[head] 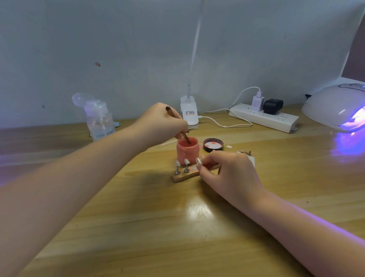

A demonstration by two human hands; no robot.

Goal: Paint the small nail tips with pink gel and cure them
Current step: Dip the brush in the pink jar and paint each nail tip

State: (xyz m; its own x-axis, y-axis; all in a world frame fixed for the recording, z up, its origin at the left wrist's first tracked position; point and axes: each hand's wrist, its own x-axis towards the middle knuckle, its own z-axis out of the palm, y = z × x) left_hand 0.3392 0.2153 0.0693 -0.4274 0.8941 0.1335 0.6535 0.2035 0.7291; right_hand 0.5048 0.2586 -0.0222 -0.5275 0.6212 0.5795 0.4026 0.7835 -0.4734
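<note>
1. Head view, left side: the left hand (161, 123) is gripping a thin brown-handled brush (179, 125), fingers curled tight round its shaft, and is dipping the bristle end into the small open jar of pink gel (188, 151) standing on the light wooden table (140, 227).
2. Head view, centre: the right hand (229, 174) is pinching one clear nail tip on its metal stand (198, 162) between thumb and fingers, just in front of the jar. Two more clear nail tips on metal stands (181, 166) are sitting upright on the little wooden base block (185, 176), all looking unpainted.
3. Head view, right: the jar's black round lid (213, 145) is lying beside the jar, and the white dome curing lamp (343, 105) is glowing violet well apart at the table's far right edge.
4. Judgement: the brush is being loaded, so painting is only starting. Next, the brush should be brought to the held tip with a light, even stroke, avoiding drips on the block.
</note>
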